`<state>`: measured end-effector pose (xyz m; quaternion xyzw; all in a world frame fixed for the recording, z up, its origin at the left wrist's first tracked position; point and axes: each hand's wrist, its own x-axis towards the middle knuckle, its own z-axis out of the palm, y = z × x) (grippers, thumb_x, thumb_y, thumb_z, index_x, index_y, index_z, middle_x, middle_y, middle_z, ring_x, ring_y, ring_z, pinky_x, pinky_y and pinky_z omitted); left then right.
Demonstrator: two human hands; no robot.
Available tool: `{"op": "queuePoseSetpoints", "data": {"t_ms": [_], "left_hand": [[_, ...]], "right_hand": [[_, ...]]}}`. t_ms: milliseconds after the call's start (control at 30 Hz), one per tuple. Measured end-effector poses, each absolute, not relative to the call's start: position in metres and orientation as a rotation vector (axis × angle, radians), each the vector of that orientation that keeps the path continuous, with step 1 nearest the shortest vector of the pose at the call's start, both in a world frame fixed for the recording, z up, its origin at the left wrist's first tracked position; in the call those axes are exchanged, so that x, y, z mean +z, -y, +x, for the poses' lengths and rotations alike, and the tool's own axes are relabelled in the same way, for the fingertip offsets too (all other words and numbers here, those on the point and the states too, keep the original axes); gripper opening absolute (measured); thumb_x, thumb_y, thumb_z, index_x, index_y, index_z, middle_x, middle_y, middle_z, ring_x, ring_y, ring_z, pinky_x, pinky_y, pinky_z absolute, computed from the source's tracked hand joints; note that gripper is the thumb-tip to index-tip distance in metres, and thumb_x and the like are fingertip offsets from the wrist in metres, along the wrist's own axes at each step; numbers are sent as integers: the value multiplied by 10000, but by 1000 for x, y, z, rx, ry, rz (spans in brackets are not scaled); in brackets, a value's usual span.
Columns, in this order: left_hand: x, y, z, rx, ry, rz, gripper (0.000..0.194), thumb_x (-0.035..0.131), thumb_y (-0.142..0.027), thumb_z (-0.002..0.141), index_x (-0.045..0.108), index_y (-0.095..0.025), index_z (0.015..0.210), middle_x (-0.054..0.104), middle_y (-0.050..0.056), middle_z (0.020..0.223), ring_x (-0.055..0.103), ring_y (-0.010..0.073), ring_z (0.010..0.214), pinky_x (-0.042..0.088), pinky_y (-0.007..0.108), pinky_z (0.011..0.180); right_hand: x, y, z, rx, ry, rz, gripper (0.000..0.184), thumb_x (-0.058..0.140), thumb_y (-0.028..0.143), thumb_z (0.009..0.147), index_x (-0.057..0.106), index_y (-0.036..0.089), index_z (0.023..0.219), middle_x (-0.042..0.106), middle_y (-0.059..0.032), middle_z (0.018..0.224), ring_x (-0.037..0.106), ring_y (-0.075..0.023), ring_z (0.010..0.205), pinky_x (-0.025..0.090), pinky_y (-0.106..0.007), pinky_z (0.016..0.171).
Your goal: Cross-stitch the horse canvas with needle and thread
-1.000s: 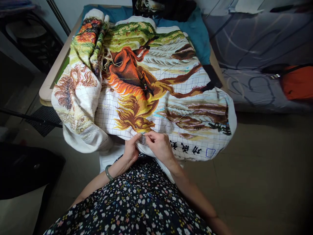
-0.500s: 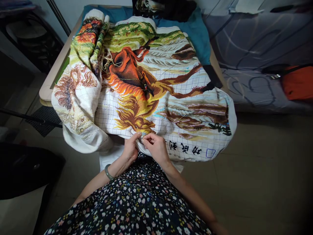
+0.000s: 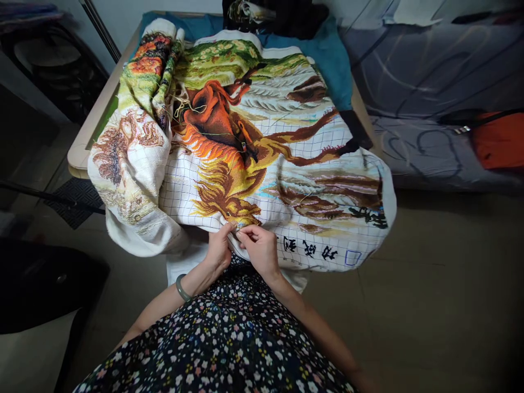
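Note:
A large cross-stitch cloth (image 3: 303, 136) drapes over the table and hangs past its near edge, showing a partly stitched horse in red, orange and gold on a blue grid. My left hand (image 3: 219, 251) grips the cloth's near edge, thumb on top just below the horse's head and fingers hidden beneath. Close beside it, my right hand (image 3: 260, 248) pinches at the fabric with thumb and forefinger together; whatever is between those fingertips is too small to make out. Black stitched characters (image 3: 309, 248) lie to the right of that hand.
The cloth's rolled part (image 3: 135, 180) hangs over the left corner of the wooden table (image 3: 79, 158). A teal cloth (image 3: 341, 71) lies beneath, with a black bag (image 3: 295, 19) at the back. To the right stand a grey sofa (image 3: 409, 82) and an orange bag (image 3: 499, 139).
My right hand has shifted very slightly at the cloth's edge, its fingertips still together. My left hand keeps the same grip. The view has moved a little.

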<state>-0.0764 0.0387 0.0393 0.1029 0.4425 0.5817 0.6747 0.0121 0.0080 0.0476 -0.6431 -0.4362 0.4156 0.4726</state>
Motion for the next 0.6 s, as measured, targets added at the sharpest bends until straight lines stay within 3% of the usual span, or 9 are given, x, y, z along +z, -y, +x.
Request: {"op": "queuePoseSetpoints", "data": {"t_ms": [333,533,600], "left_hand": [[32,-32,-79,1268,-955,119,500,837,-167,578,686,-184,1053,724,19,872,646,167,826,483,326,903],[28,-32,-81,1232,-922,91,542,847,-184,574,693,-180,1093,750,31,915,677,207,970,466,346,985],[28,-32,-81,1227,-920,96,561,848,-184,568,694,-176,1107,757,38,938,677,224,1020,460,358,1007]], "right_hand": [[56,-8,9,1080,890,-1571,231,712,345,710,564,196,807,652,14,599,619,-150,462,480,-241,464],[61,-21,17,980,1188,-1579,179,607,287,822,578,204,978,643,30,627,651,-156,542,506,-259,576],[63,-25,18,948,1342,-1623,99,553,281,874,587,211,935,659,9,668,655,-154,563,490,-256,576]]}}
